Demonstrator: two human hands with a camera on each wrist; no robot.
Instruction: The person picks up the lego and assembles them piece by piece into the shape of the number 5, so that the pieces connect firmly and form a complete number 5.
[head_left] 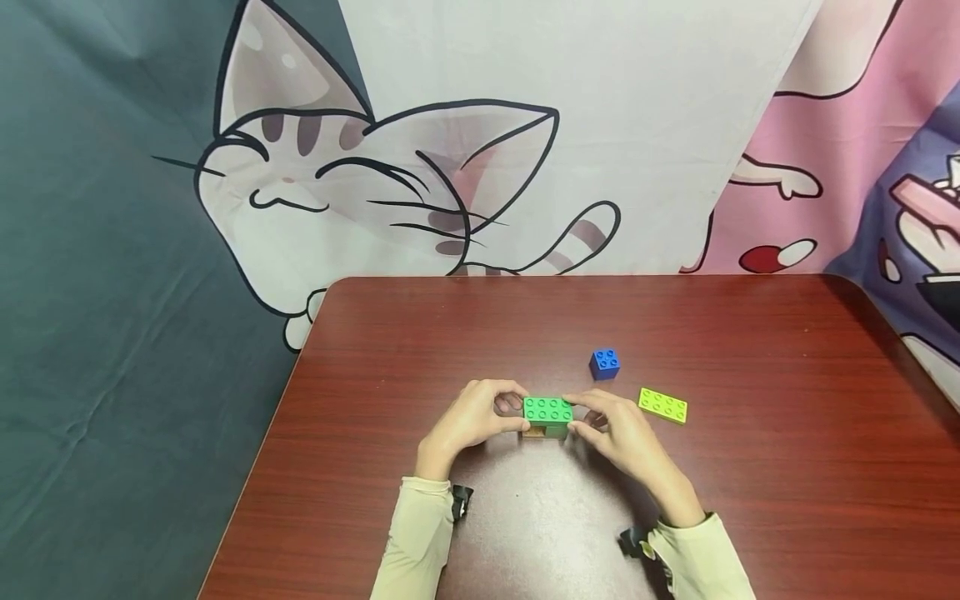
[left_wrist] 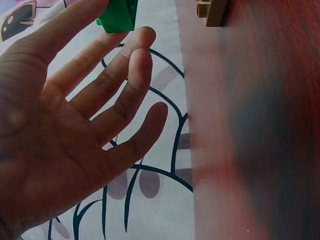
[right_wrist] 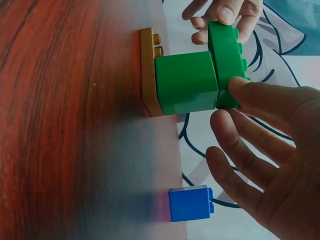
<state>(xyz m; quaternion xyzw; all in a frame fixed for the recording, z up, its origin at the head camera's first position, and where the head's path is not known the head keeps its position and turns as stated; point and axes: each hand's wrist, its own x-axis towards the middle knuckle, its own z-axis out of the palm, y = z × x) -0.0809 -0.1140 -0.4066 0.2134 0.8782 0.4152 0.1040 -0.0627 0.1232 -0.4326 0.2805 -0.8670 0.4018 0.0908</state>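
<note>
Both hands pinch the ends of a long green building brick (head_left: 548, 410) with studs on top. My left hand (head_left: 472, 421) holds its left end and my right hand (head_left: 628, 433) its right end, between thumb and fingers. Below it, in the right wrist view, a square green block (right_wrist: 187, 82) stands on one end of a flat brown brick (right_wrist: 150, 75) on the table. The long brick lies over the block with a thin seam between; whether it is fully seated I cannot tell. Its far end overhangs the brown brick's bare studs.
A small blue brick (head_left: 604, 364) stands behind the stack, to the right. Past my right hand lies a flat lime-green brick (head_left: 663, 406). The reddish-brown table (head_left: 420, 333) ends at a cloth backdrop printed with a cartoon cat.
</note>
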